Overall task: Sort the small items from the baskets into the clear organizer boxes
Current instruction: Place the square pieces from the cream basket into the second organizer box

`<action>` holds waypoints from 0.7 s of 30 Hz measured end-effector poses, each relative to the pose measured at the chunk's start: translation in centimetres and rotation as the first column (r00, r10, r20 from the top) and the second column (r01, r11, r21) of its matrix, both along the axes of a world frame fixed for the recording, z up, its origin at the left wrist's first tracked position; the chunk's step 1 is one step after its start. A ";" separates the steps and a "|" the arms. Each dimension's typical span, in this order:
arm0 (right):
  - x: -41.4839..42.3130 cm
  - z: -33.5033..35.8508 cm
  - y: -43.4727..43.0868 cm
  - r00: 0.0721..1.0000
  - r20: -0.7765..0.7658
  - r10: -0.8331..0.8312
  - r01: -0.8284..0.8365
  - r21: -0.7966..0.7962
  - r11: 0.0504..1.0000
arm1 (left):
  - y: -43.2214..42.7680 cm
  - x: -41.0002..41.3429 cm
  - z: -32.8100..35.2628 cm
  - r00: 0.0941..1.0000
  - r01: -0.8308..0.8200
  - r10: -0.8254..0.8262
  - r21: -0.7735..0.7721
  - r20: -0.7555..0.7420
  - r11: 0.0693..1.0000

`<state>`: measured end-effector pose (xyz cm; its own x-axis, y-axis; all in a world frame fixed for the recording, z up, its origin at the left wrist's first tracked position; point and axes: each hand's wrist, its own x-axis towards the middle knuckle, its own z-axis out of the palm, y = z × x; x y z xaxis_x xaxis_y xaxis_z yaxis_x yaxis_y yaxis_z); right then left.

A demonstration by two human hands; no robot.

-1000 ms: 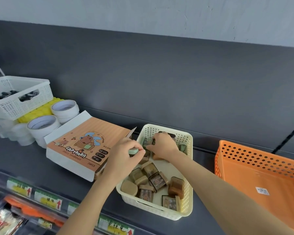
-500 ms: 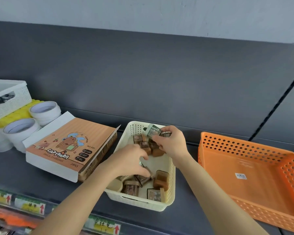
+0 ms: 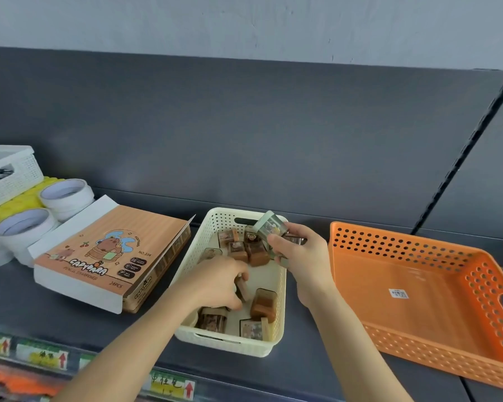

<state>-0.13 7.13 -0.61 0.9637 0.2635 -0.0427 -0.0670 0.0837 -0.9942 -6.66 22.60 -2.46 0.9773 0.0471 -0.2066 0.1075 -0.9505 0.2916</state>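
The cream basket (image 3: 198,248) sits mid-frame on the shelf (image 3: 18,303), with narrow gaps to the capybara box (image 3: 108,256) on its left and the orange basket (image 3: 404,242) on its right. The right hand (image 3: 299,256) pinches a clear, green-lidded sharpener (image 3: 269,227) over the cream basket's far right corner. The left hand (image 3: 215,285) curls round a small beige piece (image 3: 243,289) inside.

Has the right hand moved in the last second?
Yes. The right hand has risen from inside the cream basket to its right rim, holding a green-lidded item.
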 end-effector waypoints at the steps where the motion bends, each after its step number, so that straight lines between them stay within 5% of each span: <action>1: -0.1 0.1 -0.3 1.000 -0.008 0.003 -0.003 0.022 1.000 | 0.0 -0.2 -0.1 0.999 -0.022 0.023 -0.035 0.028 0.999; 11: -1.3 0.1 -3.9 0.998 -0.064 0.005 0.004 0.132 0.991 | -2.9 -1.2 1.0 0.871 -0.179 0.329 -0.388 0.364 0.904; 21: -0.9 -0.5 -9.3 0.980 -0.164 -0.114 0.147 0.207 0.967 | -8.0 -0.4 1.4 0.765 -0.244 0.477 -0.491 0.432 0.836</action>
<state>-1.06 -2.18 -1.10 0.9774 0.1543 -0.1446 -0.1872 0.3139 -0.9308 -7.08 14.58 -1.06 0.8595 0.4498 0.2427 0.1405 -0.6646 0.7339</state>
